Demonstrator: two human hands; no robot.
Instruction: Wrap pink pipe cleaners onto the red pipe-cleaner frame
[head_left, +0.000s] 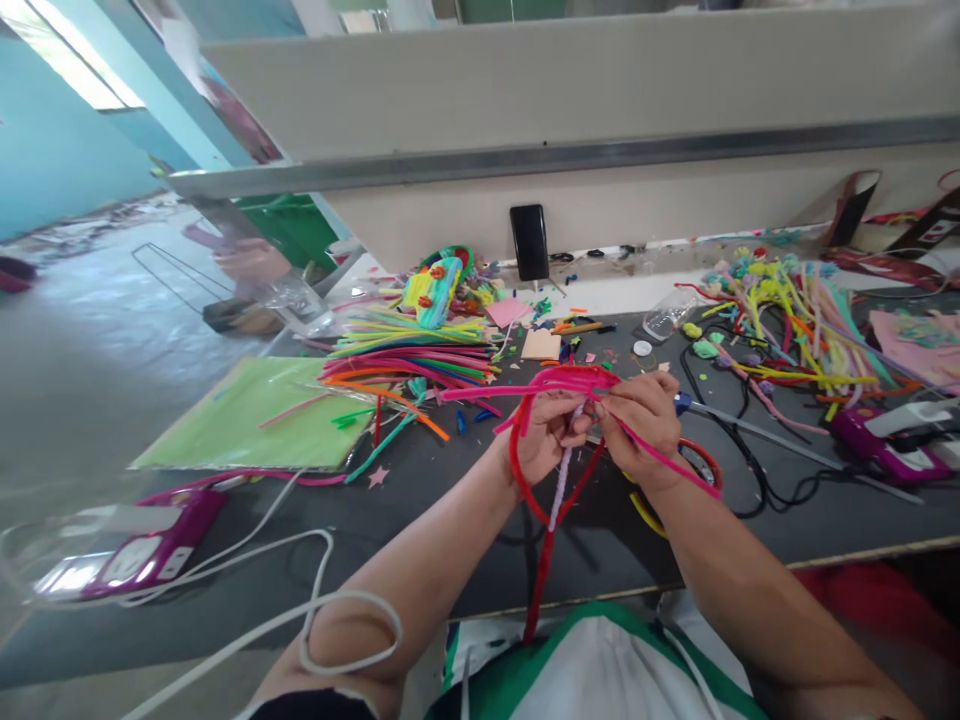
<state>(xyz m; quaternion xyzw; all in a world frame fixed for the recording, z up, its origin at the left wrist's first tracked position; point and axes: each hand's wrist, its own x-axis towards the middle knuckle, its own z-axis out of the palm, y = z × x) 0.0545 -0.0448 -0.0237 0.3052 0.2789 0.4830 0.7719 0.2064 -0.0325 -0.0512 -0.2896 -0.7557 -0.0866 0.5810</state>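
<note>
Both my hands meet over the front of the dark table, around a shape made of fuzzy pipe cleaners. My left hand has its fingers curled round the bent red pipe cleaners and a pale lilac twisted stem. Bright pink pipe cleaners run across the top of the shape, one end sticking out to the left. My right hand pinches a pink strand, whose end points down to the right. A red twisted tail hangs toward my lap. The exact pinch point is partly hidden by fingers.
Bundled coloured pipe cleaners and a green sheet in plastic lie left. A phone leans on the partition. More loose pipe cleaners, black cables and a purple power strip are right. White cable loops near my left arm.
</note>
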